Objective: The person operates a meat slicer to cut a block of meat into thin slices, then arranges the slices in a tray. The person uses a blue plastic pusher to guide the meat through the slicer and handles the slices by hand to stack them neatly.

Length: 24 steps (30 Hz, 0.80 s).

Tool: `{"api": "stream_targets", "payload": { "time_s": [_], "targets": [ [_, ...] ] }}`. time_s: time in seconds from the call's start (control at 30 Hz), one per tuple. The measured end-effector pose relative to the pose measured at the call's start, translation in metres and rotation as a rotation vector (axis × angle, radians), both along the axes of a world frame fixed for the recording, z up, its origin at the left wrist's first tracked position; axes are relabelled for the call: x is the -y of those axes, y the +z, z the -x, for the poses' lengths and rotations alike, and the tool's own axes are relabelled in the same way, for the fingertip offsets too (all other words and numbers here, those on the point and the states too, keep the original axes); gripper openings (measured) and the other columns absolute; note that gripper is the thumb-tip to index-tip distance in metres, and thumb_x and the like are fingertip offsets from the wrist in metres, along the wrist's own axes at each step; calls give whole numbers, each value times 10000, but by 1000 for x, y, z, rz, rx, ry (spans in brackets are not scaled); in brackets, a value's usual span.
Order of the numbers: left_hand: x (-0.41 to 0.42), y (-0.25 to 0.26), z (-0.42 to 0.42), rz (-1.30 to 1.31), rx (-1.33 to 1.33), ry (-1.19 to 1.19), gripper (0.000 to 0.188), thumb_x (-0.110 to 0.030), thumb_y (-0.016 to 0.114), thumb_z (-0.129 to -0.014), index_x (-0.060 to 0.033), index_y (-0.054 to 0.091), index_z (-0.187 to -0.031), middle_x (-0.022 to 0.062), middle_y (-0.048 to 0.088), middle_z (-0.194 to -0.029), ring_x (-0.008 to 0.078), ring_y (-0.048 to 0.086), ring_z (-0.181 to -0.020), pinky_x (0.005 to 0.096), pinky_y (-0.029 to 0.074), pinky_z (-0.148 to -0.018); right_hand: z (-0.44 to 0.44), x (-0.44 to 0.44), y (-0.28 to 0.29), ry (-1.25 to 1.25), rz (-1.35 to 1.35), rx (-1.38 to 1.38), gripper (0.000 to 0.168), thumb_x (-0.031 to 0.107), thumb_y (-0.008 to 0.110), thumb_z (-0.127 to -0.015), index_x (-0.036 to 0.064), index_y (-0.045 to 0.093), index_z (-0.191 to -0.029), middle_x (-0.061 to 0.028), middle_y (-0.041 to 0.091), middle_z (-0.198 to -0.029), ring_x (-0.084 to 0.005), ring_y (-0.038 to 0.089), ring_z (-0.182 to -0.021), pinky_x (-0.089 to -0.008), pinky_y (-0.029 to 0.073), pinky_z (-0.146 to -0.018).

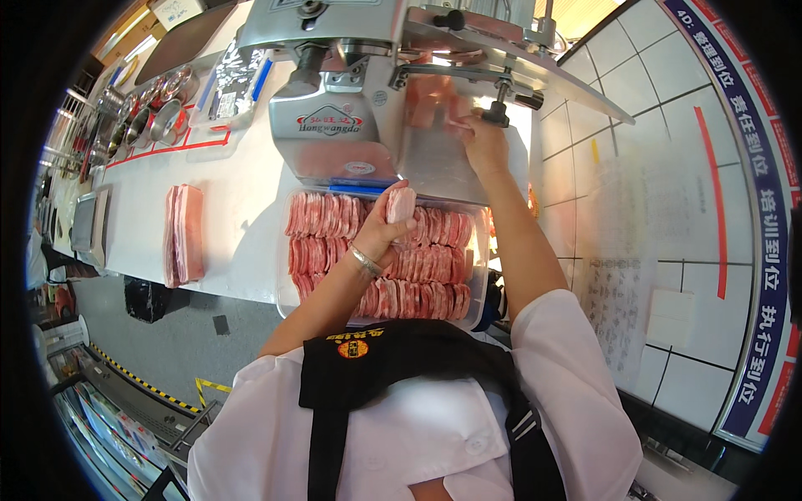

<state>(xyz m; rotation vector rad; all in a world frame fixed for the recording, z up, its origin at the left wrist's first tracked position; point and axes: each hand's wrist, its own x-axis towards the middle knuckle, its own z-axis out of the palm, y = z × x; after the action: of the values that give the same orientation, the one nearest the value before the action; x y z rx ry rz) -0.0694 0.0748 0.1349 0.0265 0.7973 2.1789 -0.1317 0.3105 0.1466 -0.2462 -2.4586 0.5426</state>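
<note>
My left hand (379, 228), with a bracelet at its wrist, grips a small stack of sliced pork (401, 205) over a clear plastic tub (282, 250). Rows of upright pork slices (432, 266) fill much of that tub. Beneath the meat slicer (335, 125), my right hand (487, 147) reaches to its metal plate (432, 153), pinching the edge of a thin meat slice (460, 122). More slices (426, 103) lie beside those fingertips, partly blurred by glare and reflection. The slicer's blade is mostly hidden by its housing.
Left on the white worktop (244, 163) lies a slab of pork belly (183, 235). Beyond it are metal bowls (169, 122), a lidded plastic box (229, 87) and a scale-like device (91, 219). A tiled wall (639, 175) closes the right side.
</note>
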Motion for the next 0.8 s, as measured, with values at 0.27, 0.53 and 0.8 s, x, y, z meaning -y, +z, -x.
{"api": "stream_targets", "payload": {
  "time_s": [0.27, 0.53, 0.8],
  "targets": [
    [-7, -4, -3, -63, 204, 147, 443, -285, 523, -821, -179, 354, -1216, 82, 526, -902, 199, 552, -725, 309, 487, -541, -102, 96, 31, 374, 122, -21, 61, 77, 585, -735, 20, 569, -746, -83, 576, -740, -219, 557, -656, -319, 434, -594],
    [7, -3, -15, 112, -18, 40, 866, 126, 581, -619, -132, 172, -1337, 78, 491, -1042, 165, 530, -826, 270, 474, -618, -115, 105, 39, 397, 539, 132, 199, 135, 587, -765, -4, 580, -907, -111, 596, -802, -215, 569, -790, -297, 444, -717],
    [7, -5, -44, 386, -778, 66, 1007, 79, 576, -599, -89, -55, -1365, 108, 448, -1104, 127, 517, -828, 223, 459, -615, -132, 118, -18, 440, 1015, 136, 219, 189, 469, -864, 0, 577, -843, -45, 572, -795, -113, 516, -759, -244, 399, -704]
  ]
}}
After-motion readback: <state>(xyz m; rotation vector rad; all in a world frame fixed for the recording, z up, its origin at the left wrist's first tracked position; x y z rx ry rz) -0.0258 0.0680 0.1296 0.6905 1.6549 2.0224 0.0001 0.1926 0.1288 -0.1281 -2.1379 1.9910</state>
